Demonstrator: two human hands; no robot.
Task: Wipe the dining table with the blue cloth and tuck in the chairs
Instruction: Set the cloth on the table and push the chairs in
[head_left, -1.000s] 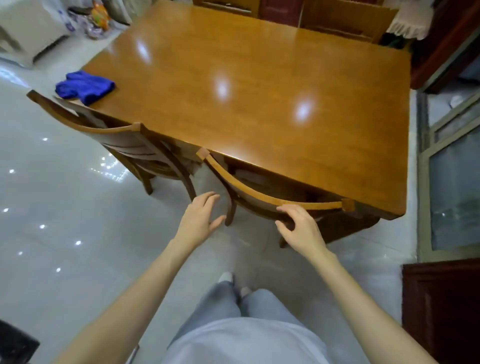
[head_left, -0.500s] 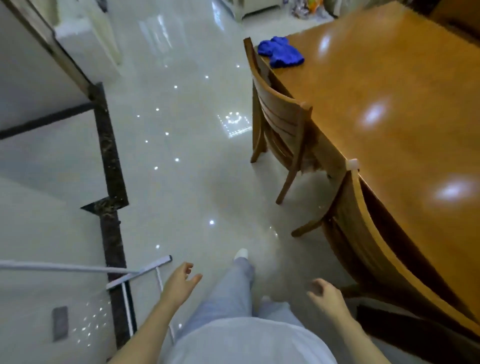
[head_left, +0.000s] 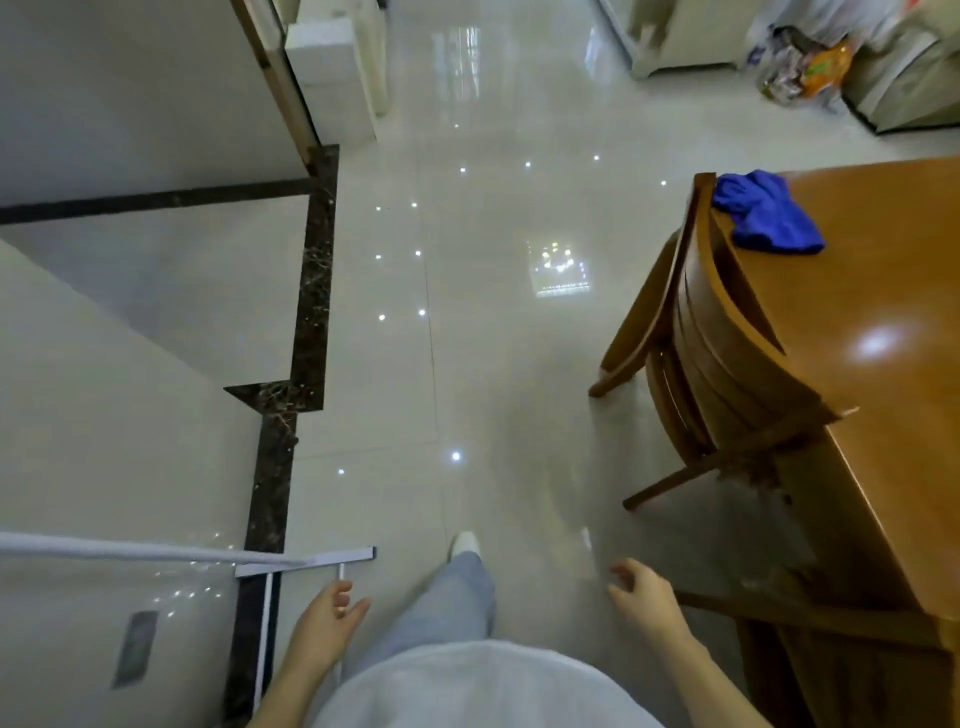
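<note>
Both hands have left the chair back they were at a second ago, and the view has swung left along the table's side. Now the left hand (head_left: 324, 623) and right hand (head_left: 641, 597) hang over the floor (head_left: 493, 364) on either side of a grey-trousered leg (head_left: 457, 597), fingers loosely curled, holding and touching nothing. Just right of the right hand runs the near chair's (head_left: 805, 616) back, against the table (head_left: 883, 291). Farther ahead and to the right of that hand, the far chair (head_left: 727, 353) is pushed in with its back against the table edge. Beyond it, well away from both hands, the cloth (head_left: 769, 215) lies crumpled on the table's corner. Glossy pale tiles mirror ceiling lights. A dark stone strip (head_left: 311, 291) runs ahead of the left hand, and a white bar (head_left: 306, 558) lies just in front of it. Bags (head_left: 800, 67) sit far ahead, to the right.
</note>
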